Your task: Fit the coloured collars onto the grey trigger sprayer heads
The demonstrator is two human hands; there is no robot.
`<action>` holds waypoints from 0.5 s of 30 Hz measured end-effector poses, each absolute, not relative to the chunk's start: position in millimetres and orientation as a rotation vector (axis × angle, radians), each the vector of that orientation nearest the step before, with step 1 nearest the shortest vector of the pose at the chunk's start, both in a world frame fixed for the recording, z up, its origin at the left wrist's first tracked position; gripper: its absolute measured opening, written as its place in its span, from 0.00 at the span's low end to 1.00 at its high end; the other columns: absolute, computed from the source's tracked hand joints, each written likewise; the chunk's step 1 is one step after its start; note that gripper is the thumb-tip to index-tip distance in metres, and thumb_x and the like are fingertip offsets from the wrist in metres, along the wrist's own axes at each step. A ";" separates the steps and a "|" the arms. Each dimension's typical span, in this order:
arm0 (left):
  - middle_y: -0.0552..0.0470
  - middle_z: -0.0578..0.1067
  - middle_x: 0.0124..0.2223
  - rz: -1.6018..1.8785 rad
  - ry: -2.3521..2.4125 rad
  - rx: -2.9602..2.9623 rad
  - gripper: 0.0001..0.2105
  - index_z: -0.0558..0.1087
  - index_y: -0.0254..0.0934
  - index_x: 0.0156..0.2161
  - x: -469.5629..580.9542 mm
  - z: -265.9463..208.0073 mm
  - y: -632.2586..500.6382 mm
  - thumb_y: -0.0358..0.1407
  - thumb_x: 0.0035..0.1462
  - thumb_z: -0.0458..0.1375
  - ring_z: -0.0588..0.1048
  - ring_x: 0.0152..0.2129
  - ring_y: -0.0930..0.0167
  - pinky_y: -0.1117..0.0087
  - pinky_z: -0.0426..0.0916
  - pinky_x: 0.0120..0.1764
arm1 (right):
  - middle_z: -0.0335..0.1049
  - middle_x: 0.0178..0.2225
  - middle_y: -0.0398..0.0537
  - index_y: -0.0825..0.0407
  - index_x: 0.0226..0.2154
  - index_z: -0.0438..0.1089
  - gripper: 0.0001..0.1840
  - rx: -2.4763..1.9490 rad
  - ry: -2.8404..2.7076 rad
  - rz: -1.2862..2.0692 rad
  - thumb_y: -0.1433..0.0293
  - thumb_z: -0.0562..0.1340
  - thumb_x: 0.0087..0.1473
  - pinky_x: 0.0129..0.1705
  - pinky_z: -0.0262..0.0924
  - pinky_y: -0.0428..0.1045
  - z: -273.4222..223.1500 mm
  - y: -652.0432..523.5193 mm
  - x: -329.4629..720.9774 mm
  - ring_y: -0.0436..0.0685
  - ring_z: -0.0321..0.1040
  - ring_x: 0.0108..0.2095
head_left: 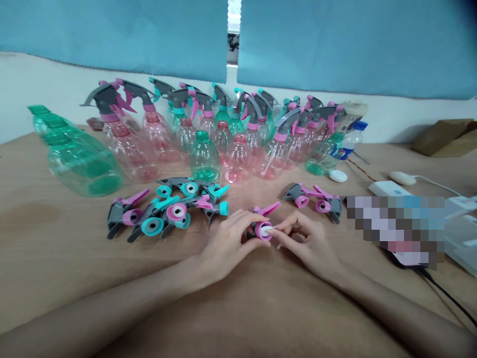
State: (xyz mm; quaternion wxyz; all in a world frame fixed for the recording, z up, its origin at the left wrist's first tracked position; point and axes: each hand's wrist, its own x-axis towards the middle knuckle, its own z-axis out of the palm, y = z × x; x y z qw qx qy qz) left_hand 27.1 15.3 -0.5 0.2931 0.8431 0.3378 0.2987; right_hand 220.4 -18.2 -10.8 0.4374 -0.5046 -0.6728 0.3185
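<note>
My left hand (233, 241) is closed around a grey spray trigger head (265, 229) with a pink collar and pink trigger. The collar's open end faces me, with white plastic inside it. At that opening, my right hand (303, 238) pinches a thin white tube (275, 228); most of the tube is hidden by the fingers. To the left lies a pile of loose trigger heads (177, 212) with pink and turquoise collars. Two more pink-collared trigger heads (323, 206) lie beyond my right hand.
Behind stand rows of pink bottles (238, 159) and green bottles (205, 159), many fitted with trigger heads. Stacked green bottles (85, 164) lean at the left. At the right are a blue-capped bottle (356, 136), a white round object (338, 176), a blurred-out device with a cable (447, 293), and a cardboard box (447, 136).
</note>
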 end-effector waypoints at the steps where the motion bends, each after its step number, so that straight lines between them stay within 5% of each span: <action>1: 0.54 0.74 0.44 0.800 0.894 2.254 0.11 0.69 0.40 0.44 27.1 -0.9 15.4 0.36 0.56 0.61 0.71 0.40 0.69 0.68 0.64 0.42 | 0.66 0.21 0.40 0.52 0.28 0.65 0.11 -1.257 -1.649 0.803 0.61 0.63 0.53 0.21 0.56 0.44 -11.8 -18.2 220.2 0.49 0.65 0.21; 15: 0.53 0.73 0.42 0.792 0.866 2.266 0.11 0.69 0.41 0.45 27.1 0.3 14.9 0.36 0.56 0.60 0.71 0.40 0.68 0.66 0.65 0.44 | 0.65 0.20 0.38 0.51 0.35 0.71 0.05 -1.190 -1.850 0.586 0.68 0.60 0.56 0.23 0.56 0.43 -2.9 -18.9 225.4 0.47 0.63 0.20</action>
